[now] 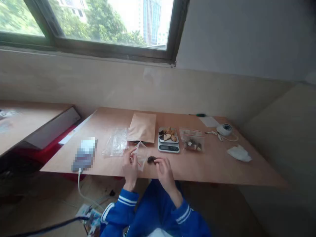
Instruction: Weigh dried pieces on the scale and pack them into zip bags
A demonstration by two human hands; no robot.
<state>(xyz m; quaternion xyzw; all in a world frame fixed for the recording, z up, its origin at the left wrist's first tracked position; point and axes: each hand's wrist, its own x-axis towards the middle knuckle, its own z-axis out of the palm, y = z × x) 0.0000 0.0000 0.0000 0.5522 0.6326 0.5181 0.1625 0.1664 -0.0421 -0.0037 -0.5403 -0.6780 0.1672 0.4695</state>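
Note:
My left hand (pixel 130 166) is closed on the edge of a small clear zip bag (pixel 141 152) with a red line along it. Between the fingertips of my right hand (pixel 165 169) is a small dark lump (pixel 151 160), level with the bag and just right of it; its kind is not clear. Beyond my right hand stands a digital kitchen scale (pixel 169 148), with tan and dark brown pieces (pixel 168 134) on its top. A brown paper pouch (pixel 142 127) lies behind the bag. Right of the scale rests a zip bag of dark and pale pieces (pixel 194 143).
Flat clear plastic bags (pixel 115 142) and a phone-like device (pixel 85 154) on a white cable lie to the left. At right are a round white device (pixel 224 129) with a cord, a crumpled white tissue (pixel 239 153), paper (pixel 208 121) and a green-handled screwdriver (pixel 201 115).

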